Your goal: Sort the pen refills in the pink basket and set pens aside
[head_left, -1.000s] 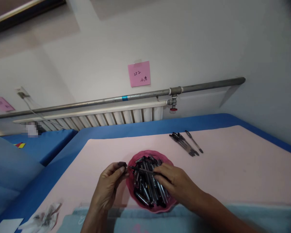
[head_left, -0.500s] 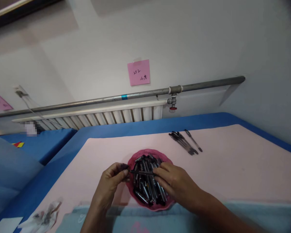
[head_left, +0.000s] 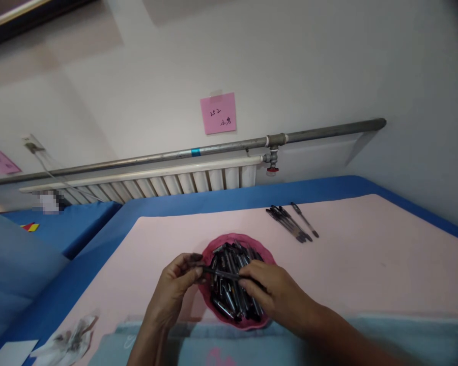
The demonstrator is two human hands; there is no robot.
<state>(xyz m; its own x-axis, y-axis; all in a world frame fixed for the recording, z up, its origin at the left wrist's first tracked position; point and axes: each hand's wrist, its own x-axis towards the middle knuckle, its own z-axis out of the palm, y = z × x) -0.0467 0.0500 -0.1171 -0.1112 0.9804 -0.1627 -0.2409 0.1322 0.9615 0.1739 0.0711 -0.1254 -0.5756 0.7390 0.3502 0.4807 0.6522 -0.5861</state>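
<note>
Between my two hands a dark pen [head_left: 226,275] is held nearly level over a pink scalloped basket [head_left: 267,249]. My left hand [head_left: 179,277] pinches its left end between thumb and fingers; dark stains show on the fingertips. The pen's other end is gripped by my right hand [head_left: 273,287], whose fingers hide that end. Inside the basket lie many black and clear pen parts [head_left: 229,300], heaped loosely. Beyond the basket, to the right, several capped pens [head_left: 289,223] lie side by side, with a single pen [head_left: 304,220] slightly apart from them.
A pink sheet [head_left: 366,259] covers the blue tabletop [head_left: 229,198]. A crumpled, stained white tissue [head_left: 70,340] lies at the lower left, near a white card [head_left: 17,352]. Light-blue cloth [head_left: 404,333] runs along the near edge. A radiator [head_left: 198,180] and pipe [head_left: 320,134] line the wall behind.
My right hand has shifted slightly down, and the pen's right end now tilts lower, with its clear barrel showing. My left hand keeps its pinch almost in place.
</note>
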